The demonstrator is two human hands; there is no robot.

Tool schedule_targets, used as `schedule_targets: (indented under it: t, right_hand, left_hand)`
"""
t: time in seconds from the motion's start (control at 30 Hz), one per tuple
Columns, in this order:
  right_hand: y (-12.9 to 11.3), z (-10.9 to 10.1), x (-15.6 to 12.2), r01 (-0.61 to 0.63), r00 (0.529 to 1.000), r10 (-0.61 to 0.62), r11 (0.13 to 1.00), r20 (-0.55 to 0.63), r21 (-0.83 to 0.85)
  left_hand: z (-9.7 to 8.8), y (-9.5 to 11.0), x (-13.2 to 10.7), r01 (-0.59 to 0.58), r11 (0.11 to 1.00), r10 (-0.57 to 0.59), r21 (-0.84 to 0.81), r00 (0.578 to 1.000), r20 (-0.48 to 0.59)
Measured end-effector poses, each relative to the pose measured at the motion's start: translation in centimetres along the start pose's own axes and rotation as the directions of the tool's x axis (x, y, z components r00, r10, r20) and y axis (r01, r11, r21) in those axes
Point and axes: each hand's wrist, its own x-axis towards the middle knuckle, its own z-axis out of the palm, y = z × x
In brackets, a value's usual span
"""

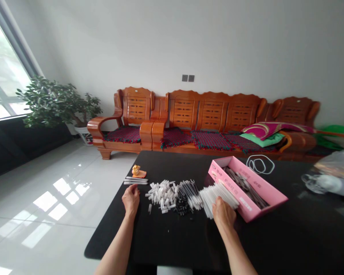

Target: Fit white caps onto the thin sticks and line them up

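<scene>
My left hand (131, 199) rests on the black table (174, 244) with fingers curled down, just below three finished white pens (136, 180). To its right lies a heap of white pen caps (162, 193), then a pile of black-tipped refills (187, 194). My right hand (223, 214) lies on a pile of clear pen tubes (216, 193), its fingers hidden among them. An open pink box (247, 187) with dark pens inside lies right of that pile.
A small orange holder (138, 172) stands behind the finished pens. White rubber bands (260, 164) lie past the box. Plastic bags (330, 173) are at the table's right. A wooden sofa (214, 120) and potted plant (55, 103) stand beyond.
</scene>
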Motion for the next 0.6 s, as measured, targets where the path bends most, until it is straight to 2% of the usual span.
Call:
schedule_targets:
  t: [0.27, 0.47, 0.6]
  right_hand:
    - [-0.5, -0.1, 1.2, 0.089, 0.995, -0.085, 0.994, 0.060, -0.057]
    - [-0.8, 0.8, 1.7, 0.080, 0.995, -0.077, 0.995, 0.059, -0.053]
    - [-0.9, 0.7, 1.5, 0.075, 0.996, -0.072, 0.996, 0.057, -0.055]
  left_hand:
    - [0.2, -0.3, 0.0, -0.012, 1.000, 0.012, 0.022, 1.000, 0.000]
    - [0.1, -0.1, 0.0, -0.021, 1.000, 0.021, 0.009, 1.000, -0.006]
    - [0.2, 0.2, -0.4, -0.015, 0.999, 0.014, -0.029, 1.000, -0.008]
